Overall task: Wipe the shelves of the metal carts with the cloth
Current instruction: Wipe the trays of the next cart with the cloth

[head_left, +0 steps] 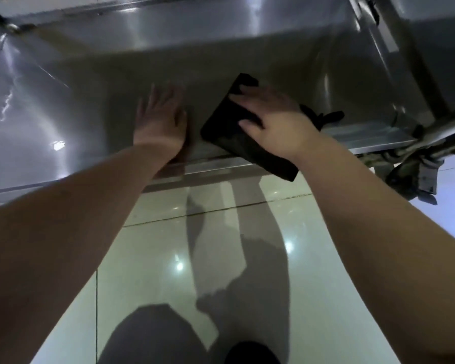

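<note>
A shiny metal cart shelf (90, 106) fills the upper half of the view. My left hand (160, 119) lies flat on it near the front rim, fingers straight. To its right a folded black cloth (226, 132) lies on the shelf, one corner hanging over the front edge. My right hand (276, 119) presses down on the cloth with spread, straight fingers. A loose black end of cloth (326, 118) sticks out to the right of that hand.
A metal cart post (410, 61) rises at the right, with a caster wheel (415, 177) below the shelf corner. Glossy pale floor tiles (155, 258) lie under my arms. My dark-clothed knee (153, 334) shows at the bottom.
</note>
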Tool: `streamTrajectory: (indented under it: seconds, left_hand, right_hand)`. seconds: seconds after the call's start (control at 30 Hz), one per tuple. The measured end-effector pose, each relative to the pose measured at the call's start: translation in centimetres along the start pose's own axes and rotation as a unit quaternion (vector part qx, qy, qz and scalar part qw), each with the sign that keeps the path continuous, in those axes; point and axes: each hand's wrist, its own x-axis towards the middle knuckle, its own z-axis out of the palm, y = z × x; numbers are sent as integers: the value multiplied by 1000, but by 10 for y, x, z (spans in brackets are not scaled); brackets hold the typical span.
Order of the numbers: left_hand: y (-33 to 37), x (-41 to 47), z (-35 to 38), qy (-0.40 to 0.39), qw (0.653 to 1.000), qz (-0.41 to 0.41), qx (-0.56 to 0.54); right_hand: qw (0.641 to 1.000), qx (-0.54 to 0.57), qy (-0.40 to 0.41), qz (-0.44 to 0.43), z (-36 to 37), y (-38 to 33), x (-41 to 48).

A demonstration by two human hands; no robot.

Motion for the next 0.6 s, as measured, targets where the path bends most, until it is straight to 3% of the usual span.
streamTrajectory:
  seconds: [0.1,0.2,0.27,0.37,0.43,0.6]
  left_hand:
    - [-22,9,6,-49,994,28,94]
    - [-31,5,14,-36,994,35,95]
    - [-32,5,15,-23,995,35,93]
    - [-31,4,18,-13,995,32,97]
    - [-30,4,21,-10,995,30,99]
    - [-31,4,20,-3,995,28,97]
  right_hand:
    - [991,-84,-100,-25,30,-9,24]
    - [993,-93,-77,-17,41,13,21]
    - [990,-117,-47,61,29,52,17]
    - [959,-133,-18,247,4,120,-1]
    - [944,-116,-16,309,-3,140,-8]
    - [971,-57,-92,211,-26,155,-27]
